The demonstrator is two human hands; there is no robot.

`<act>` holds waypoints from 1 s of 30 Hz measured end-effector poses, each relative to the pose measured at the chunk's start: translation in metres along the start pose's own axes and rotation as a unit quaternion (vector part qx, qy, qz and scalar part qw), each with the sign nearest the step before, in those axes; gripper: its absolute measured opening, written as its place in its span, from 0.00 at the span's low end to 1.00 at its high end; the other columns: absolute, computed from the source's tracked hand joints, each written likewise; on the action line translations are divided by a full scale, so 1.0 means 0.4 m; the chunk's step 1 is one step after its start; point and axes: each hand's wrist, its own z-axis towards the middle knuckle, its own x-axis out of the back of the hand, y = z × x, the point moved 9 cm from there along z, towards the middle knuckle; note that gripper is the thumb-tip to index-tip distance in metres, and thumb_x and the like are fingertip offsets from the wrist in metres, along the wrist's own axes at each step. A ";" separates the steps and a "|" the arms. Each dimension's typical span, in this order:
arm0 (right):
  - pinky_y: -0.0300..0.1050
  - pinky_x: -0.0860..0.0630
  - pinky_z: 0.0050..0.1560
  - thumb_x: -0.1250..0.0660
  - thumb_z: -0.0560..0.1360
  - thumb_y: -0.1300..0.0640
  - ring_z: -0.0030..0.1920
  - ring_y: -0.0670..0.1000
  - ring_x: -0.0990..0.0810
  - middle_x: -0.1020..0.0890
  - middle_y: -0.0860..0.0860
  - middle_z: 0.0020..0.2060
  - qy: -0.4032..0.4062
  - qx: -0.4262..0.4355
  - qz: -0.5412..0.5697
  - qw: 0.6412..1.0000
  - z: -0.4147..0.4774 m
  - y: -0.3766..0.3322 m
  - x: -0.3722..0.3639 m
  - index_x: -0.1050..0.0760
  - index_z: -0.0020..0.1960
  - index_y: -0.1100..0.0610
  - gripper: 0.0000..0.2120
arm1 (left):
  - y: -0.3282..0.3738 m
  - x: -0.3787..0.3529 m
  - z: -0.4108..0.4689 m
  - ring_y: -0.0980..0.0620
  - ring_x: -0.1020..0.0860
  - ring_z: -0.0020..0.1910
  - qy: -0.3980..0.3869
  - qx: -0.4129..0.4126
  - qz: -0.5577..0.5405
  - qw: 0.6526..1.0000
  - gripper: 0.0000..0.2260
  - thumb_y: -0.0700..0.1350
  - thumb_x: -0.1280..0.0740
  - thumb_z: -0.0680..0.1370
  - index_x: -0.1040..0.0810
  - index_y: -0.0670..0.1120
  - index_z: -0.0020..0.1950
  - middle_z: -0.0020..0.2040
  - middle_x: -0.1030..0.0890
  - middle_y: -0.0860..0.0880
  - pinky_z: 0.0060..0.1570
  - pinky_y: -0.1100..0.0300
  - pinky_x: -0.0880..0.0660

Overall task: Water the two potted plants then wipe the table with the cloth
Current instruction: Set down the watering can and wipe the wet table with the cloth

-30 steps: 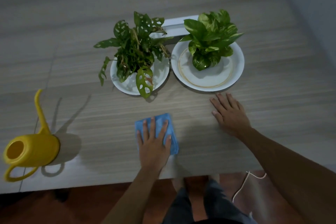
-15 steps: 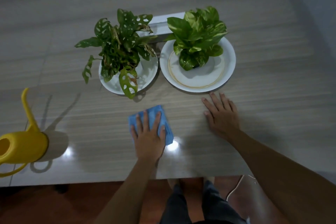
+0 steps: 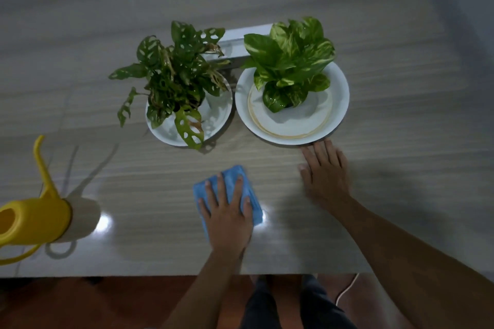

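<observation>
Fingers [image 3: 220,187] of the left hand [image 3: 227,218] are spread flat and pressed down on the blue cloth [image 3: 227,189], which is held against the table [image 3: 401,141] at about six o'clock from the plants, near the front edge. Fingers of the right hand [image 3: 324,176] are laid nearly together, palm down, on bare wood at four o'clock from the cloth, their tips just touching the rim of the right dish [image 3: 339,93]; nothing is gripped by that hand. Compared with a second ago, the cloth and the left hand are seen a little farther from the table edge and closer to the saucers, while the right hand has been kept planted as a brace, so the wiping stroke is judged to be under way and the watering finished. The yellow watering can [image 3: 32,222] is set aside at nine o'clock, well apart from both hands; whether water remains in it cannot be told. The holed-leaf plant [image 3: 176,80] is carried in the left saucer [image 3: 216,120], where a wet sheen is suggested, and the variegated plant [image 3: 291,56] is carried in the right dish, whose floor is marked by a yellowish ring.
</observation>
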 end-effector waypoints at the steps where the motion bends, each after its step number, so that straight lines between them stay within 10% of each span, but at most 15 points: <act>1: 0.59 0.45 0.71 0.50 0.78 0.44 0.75 0.61 0.39 0.30 0.57 0.72 -0.002 -0.002 0.000 1.000 0.001 0.001 -0.005 0.32 0.72 0.54 0.27 | 0.044 -0.004 -0.027 0.38 0.44 0.81 -0.011 -0.018 -0.008 1.000 0.25 0.58 0.45 0.84 0.40 0.57 0.81 0.82 0.39 0.44 0.75 0.34 0.45; 30: 0.61 0.46 0.72 0.48 0.79 0.42 0.78 0.57 0.48 0.39 0.52 0.77 -0.007 0.006 -0.029 1.000 -0.034 0.012 -0.012 0.42 0.77 0.50 0.29 | 0.143 -0.043 0.215 0.36 0.44 0.80 0.032 -0.011 -0.074 0.997 0.24 0.58 0.47 0.83 0.36 0.56 0.80 0.81 0.36 0.50 0.73 0.30 0.46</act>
